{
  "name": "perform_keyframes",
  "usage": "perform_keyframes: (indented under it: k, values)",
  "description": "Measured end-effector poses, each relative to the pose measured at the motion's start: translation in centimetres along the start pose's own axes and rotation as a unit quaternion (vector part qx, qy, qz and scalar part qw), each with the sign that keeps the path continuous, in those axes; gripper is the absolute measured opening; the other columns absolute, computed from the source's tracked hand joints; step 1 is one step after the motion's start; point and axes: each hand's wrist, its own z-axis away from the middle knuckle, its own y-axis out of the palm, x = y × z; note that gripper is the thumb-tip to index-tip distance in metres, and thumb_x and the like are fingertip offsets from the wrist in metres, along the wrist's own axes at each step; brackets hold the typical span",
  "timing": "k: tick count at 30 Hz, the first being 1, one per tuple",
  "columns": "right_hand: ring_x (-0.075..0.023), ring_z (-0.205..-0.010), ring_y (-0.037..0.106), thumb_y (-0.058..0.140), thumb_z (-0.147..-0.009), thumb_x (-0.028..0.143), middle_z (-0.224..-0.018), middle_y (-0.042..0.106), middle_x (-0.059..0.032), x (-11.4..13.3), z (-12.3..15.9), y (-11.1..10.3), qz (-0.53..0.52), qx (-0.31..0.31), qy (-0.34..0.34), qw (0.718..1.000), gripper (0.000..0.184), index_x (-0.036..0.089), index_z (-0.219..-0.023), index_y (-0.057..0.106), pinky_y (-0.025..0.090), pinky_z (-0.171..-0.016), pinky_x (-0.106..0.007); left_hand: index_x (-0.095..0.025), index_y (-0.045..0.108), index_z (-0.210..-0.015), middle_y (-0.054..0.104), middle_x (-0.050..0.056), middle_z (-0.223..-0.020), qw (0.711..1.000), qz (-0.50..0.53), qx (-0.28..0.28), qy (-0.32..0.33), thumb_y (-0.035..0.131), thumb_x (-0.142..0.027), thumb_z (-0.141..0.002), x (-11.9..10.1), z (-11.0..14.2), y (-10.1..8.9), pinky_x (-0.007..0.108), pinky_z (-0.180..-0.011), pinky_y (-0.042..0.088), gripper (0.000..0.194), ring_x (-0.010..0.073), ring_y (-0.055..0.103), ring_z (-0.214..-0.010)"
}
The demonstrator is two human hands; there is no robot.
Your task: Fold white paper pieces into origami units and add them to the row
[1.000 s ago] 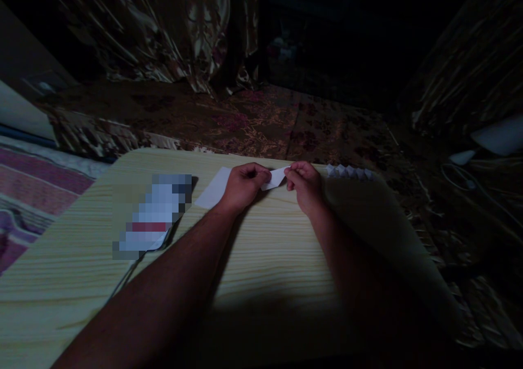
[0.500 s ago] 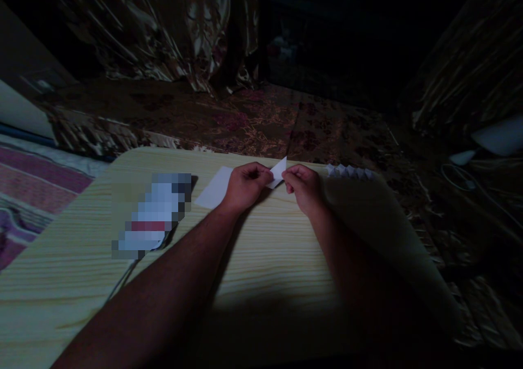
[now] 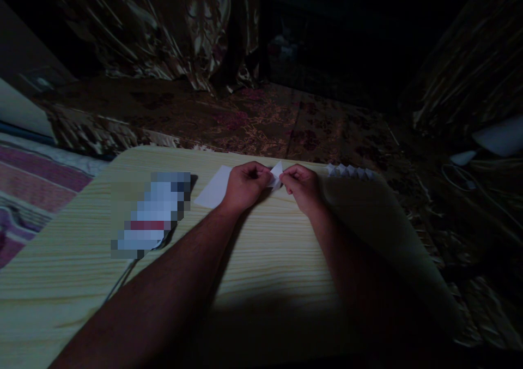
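Note:
A small piece of folded white paper (image 3: pixel 277 171) is pinched between my two hands near the far edge of the table. My left hand (image 3: pixel 248 185) grips its left side between thumb and fingers. On the other side, my right hand (image 3: pixel 301 185) pinches the paper's right edge with its fingertips. Part of the paper is covered by my fingers. White sheets of paper (image 3: pixel 213 188) lie flat just left of my left hand. Beyond my right hand, several small folded paper pieces (image 3: pixel 349 170) stand in a row.
A pixelated phone-like object (image 3: pixel 153 211) with a cable (image 3: pixel 118 282) lies on the left of the pale wooden table (image 3: pixel 278 260). Patterned fabric (image 3: pixel 245 115) covers a surface beyond the far edge. At right is a white lamp-like object (image 3: pixel 498 135) with a cord.
My right hand has shifted slightly left, closer to my left hand. The paper's upper right corner has folded inward, so less of it sticks up.

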Motion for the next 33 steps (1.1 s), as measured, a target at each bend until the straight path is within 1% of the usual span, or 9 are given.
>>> perform_keyframes:
  k: [7, 16, 21, 26, 33]
  values:
    - [-0.0070, -0.043, 0.039, 0.065, -0.069, 0.031, -0.049, 0.049, 0.0065, 0.18, 0.08, 0.10, -0.014, 0.004, 0.011, 1.000, 0.015, 0.018, -0.067, 0.058, 0.029, -0.045, -0.022, -0.014, 0.069, -0.075, 0.064, 0.001, -0.061, 1.000, -0.002, -0.009, -0.006, 0.066, -0.029, -0.070, -0.12, 0.09, -0.01, 0.019, -0.045, 0.037, 0.016, 0.0090, 0.051, -0.050]
    - [-0.0070, -0.044, 0.040, 0.065, -0.070, 0.029, -0.049, 0.048, 0.0067, 0.16, 0.15, 0.09, -0.015, 0.015, -0.006, 1.000, 0.014, 0.018, -0.068, 0.058, 0.029, -0.046, -0.022, -0.014, 0.065, -0.069, 0.063, 0.000, -0.061, 1.000, 0.001, -0.013, 0.006, 0.066, -0.028, -0.069, 0.05, 0.08, -0.02, 0.019, -0.048, 0.039, 0.014, 0.0087, 0.051, -0.051]
    - [-0.0068, -0.044, 0.040, 0.064, -0.071, 0.030, -0.049, 0.048, 0.0066, 0.40, 0.24, 0.15, -0.009, 0.024, 0.004, 1.000, 0.014, 0.018, -0.067, 0.057, 0.030, -0.045, -0.021, -0.015, 0.064, -0.068, 0.062, 0.000, -0.061, 1.000, -0.007, -0.019, 0.011, 0.065, -0.028, -0.069, 0.00, 0.13, -0.01, 0.019, -0.049, 0.039, 0.013, 0.0090, 0.051, -0.052]
    - [-0.0070, -0.044, 0.041, 0.064, -0.069, 0.029, -0.050, 0.049, 0.0067, 0.31, 0.24, 0.34, -0.004, 0.015, 0.013, 1.000, 0.013, 0.018, -0.069, 0.057, 0.029, -0.045, -0.021, -0.015, 0.064, -0.068, 0.061, 0.000, -0.060, 0.999, -0.028, -0.026, 0.013, 0.063, -0.027, -0.069, -0.15, 0.20, -0.03, 0.020, -0.049, 0.038, 0.012, 0.0090, 0.049, -0.051]
    - [-0.0065, -0.044, 0.041, 0.064, -0.070, 0.026, -0.051, 0.050, 0.0069, 0.10, 0.22, 0.34, -0.015, 0.023, -0.005, 1.000, 0.011, 0.018, -0.071, 0.057, 0.030, -0.045, -0.021, -0.016, 0.063, -0.067, 0.061, 0.000, -0.061, 0.999, -0.037, -0.025, 0.026, 0.062, -0.026, -0.070, -0.02, 0.27, -0.04, 0.019, -0.050, 0.039, 0.011, 0.0090, 0.049, -0.053]
